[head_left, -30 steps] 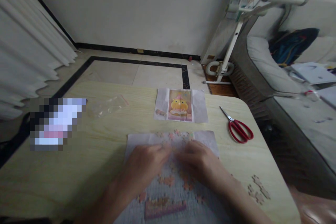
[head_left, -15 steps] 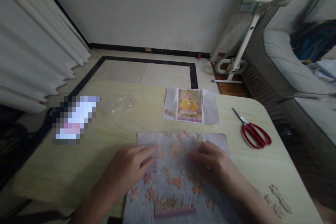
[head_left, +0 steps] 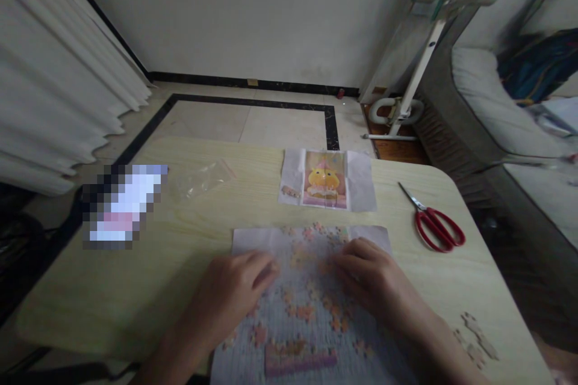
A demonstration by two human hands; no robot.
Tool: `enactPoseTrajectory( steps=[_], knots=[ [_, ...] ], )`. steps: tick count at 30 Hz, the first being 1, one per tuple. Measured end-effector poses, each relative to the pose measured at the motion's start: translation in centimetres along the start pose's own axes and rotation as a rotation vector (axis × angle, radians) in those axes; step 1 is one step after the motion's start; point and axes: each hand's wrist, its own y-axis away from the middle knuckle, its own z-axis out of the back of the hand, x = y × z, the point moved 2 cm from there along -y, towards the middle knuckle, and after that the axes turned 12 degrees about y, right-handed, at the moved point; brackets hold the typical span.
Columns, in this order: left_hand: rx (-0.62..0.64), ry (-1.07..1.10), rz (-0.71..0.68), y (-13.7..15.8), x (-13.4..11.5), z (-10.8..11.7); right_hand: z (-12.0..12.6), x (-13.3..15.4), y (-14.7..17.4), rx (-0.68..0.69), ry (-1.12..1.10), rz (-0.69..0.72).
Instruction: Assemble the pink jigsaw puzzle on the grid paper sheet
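On a white paper sheet [head_left: 244, 243] lie several loose jigsaw pieces [head_left: 302, 313]. Along the near part runs a joined strip of pieces [head_left: 300, 362] with a purple-pink lower edge. My left hand [head_left: 241, 283] is at the sheet's left side, thumb and fingertips pinched on a small puzzle piece. Over the right side, my right hand [head_left: 370, 267] has its fingers closed together at an orange puzzle piece [head_left: 324, 266]; its grip is partly blurred. Between the hands is a yellow-orange group of pieces [head_left: 300, 258].
Beyond the sheet lies a creased picture sheet [head_left: 324, 180] with a yellow cartoon figure. Red-handled scissors [head_left: 436, 225] rest at the right, with plain pieces [head_left: 476, 340] nearer me. A clear plastic bag [head_left: 203, 180] and a pixelated bright screen [head_left: 129, 204] are at the left.
My left hand has moved slightly right, its fingertips closing on a piece that lay by them. My right hand stays nearly in place. The whole view has shifted a little.
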Motion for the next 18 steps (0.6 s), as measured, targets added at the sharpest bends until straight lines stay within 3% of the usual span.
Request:
enactPoseTrajectory(
  steps=[12, 18],
  knots=[
    [0.026, -0.061, 0.115, 0.2, 0.4, 1.8, 0.6, -1.1, 0.5, -0.071, 0.021, -0.051],
    [0.115, 0.002, 0.073, 0.0, 0.6, 1.0, 0.3, -0.8, 0.5, -0.044, 0.028, -0.035]
  ],
)
